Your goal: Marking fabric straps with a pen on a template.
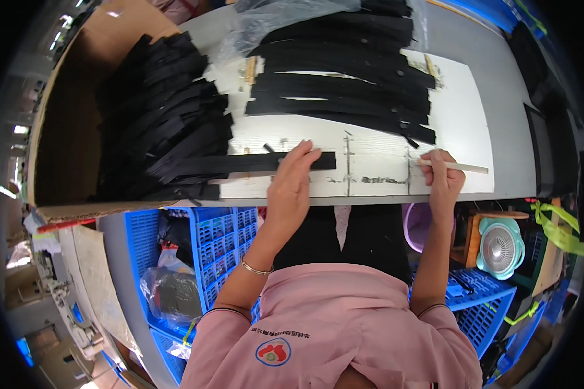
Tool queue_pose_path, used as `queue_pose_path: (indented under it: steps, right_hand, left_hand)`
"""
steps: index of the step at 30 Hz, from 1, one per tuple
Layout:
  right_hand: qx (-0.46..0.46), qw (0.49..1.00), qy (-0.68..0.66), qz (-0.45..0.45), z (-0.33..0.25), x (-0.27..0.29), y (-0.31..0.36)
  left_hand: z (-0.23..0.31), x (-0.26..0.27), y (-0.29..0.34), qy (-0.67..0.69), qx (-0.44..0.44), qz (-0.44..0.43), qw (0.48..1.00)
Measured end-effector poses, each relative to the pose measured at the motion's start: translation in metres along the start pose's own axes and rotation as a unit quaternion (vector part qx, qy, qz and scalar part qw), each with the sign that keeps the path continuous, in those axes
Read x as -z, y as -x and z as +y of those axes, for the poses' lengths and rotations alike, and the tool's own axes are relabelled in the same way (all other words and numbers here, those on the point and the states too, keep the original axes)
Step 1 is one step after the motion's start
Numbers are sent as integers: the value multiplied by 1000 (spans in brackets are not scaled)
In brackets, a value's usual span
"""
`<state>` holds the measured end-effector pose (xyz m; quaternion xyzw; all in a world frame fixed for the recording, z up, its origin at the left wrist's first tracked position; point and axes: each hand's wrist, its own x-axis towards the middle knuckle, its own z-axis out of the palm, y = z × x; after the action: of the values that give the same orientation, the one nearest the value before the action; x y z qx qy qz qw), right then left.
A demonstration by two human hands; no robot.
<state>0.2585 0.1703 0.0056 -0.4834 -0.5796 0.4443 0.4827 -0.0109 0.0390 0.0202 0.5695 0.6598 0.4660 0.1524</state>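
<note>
A black fabric strip (240,163) runs from the pile at the left onto a white marked board (464,117). My left hand (293,185) lies across it with fingers stretched out, and the strip's square end sticks out to the right of the fingertips. My right hand (445,181) pinches a slim, pale pen-like stick (472,168) beside a dark vertical line on the board. The tip is partly hidden by the fingers. Farther back, several black strips (344,84) lie side by side over the board, some with small dark round spots near their right ends.
An open cardboard box (65,123) holds heaped black strips (169,110) at the left. Clear plastic film (266,23) lies at the back. Below the table's edge are blue plastic crates (227,236), a purple bucket (418,227) and a small turquoise fan (501,248).
</note>
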Motion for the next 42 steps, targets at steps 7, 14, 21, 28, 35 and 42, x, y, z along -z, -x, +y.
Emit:
queue_pose_path:
  steps: [7, 14, 21, 28, 35, 42]
  right_hand:
    - [196, 960, 186, -67, -22, -46, 37]
    - [368, 829, 401, -127, -4, -50, 52]
    - [281, 845, 450, -66, 14, 30, 43]
    - [280, 849, 447, -43, 25, 47, 36]
    - [337, 807, 483, -34, 30, 47, 33]
    - [327, 815, 477, -42, 29, 49, 32]
  left_hand:
    - [10, -37, 1, -85, -68, -127, 986]
    - [19, -35, 0, 16, -53, -114, 992]
    - [2, -4, 23, -195, -49, -77, 976]
    - [-15, 13, 6, -248, -29, -33, 968]
    - [-22, 19, 15, -317, 3, -87, 944]
    - [-23, 31, 37, -312, 52, -65, 946]
